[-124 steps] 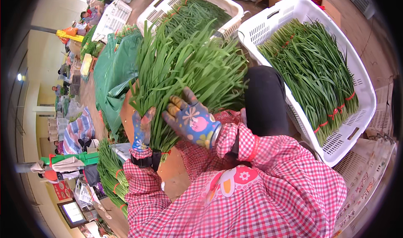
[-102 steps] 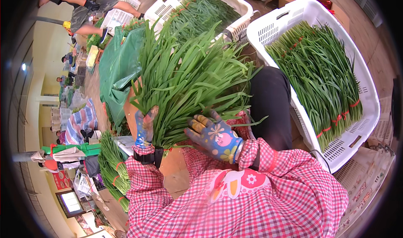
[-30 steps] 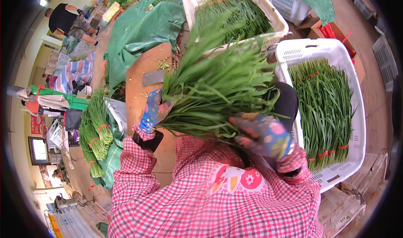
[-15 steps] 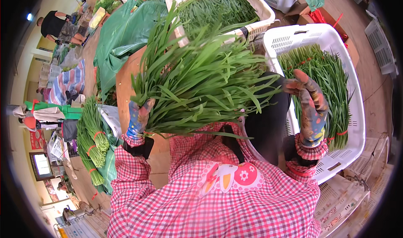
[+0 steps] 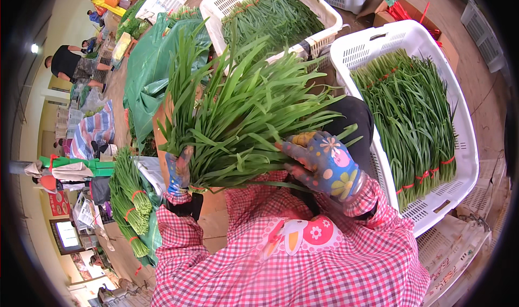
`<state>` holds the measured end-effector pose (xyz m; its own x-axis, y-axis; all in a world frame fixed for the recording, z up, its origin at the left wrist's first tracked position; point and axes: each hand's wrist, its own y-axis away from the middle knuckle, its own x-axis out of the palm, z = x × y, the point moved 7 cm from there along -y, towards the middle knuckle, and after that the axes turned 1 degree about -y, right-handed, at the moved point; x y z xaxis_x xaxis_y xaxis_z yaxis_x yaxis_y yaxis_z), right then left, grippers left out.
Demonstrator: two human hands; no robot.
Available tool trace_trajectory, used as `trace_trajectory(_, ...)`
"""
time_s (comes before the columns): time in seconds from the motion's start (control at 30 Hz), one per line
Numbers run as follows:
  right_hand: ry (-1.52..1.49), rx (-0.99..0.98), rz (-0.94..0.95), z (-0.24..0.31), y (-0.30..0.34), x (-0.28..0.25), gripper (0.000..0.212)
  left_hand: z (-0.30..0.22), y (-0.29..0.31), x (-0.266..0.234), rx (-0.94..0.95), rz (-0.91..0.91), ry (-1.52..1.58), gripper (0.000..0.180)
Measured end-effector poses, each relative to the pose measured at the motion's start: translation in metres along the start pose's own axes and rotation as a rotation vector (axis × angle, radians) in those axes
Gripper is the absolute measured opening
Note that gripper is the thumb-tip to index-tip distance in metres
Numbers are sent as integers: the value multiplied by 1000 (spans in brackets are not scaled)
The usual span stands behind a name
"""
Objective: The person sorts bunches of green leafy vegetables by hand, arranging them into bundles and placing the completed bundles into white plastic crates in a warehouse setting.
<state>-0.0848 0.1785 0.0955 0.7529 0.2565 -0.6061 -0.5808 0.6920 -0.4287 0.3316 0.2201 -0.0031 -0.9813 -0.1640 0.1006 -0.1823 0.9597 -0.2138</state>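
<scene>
A large loose bunch of garlic chives (image 5: 238, 112) fans out in front of me, its long green leaves spreading up and to the right. My left hand (image 5: 178, 172), in a soiled patterned glove, is closed around the bunch at its lower left, and the leaves hide part of the grip. Fingers apart, my right hand (image 5: 327, 163) lies against the lower right leaves, wearing a blue glove with flowers and dots. To its right, a white plastic crate (image 5: 413, 32) holds tied chive bundles (image 5: 403, 128) packed in rows with red bands.
Another white crate (image 5: 332, 28) with chives stands at the far side. Tied bundles (image 5: 135, 204) lie at the left beside a green sheet (image 5: 143, 82). A cardboard box (image 5: 447, 47) with red strips sits at the far right. A person (image 5: 67, 63) stands in the background.
My right hand has swung left and down from beside the right crate onto the leaves. The left hand keeps its hold on the bunch, and the view has shifted slightly.
</scene>
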Motion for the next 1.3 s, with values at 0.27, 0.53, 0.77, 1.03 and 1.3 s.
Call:
trace_trajectory(0.27,-42,65,77,-13,13,-37,38,-7,-3,12,35,226,177,47)
trace_trajectory(0.53,-538,349,-165,-36,6,-80,33,-3,-19,11,-49,245,283,46)
trace_trajectory(0.77,270,-34,-99,-28,-41,-66,32,-50,1,70,-134,15,-601,37)
trace_trajectory(1.03,141,3,51,-53,-35,-48,9,-89,-11,134,-178,-54,-660,29)
trace_trajectory(1.3,-1006,290,-142,-56,-15,-78,20,-30,-12,37,-48,9,-260,44)
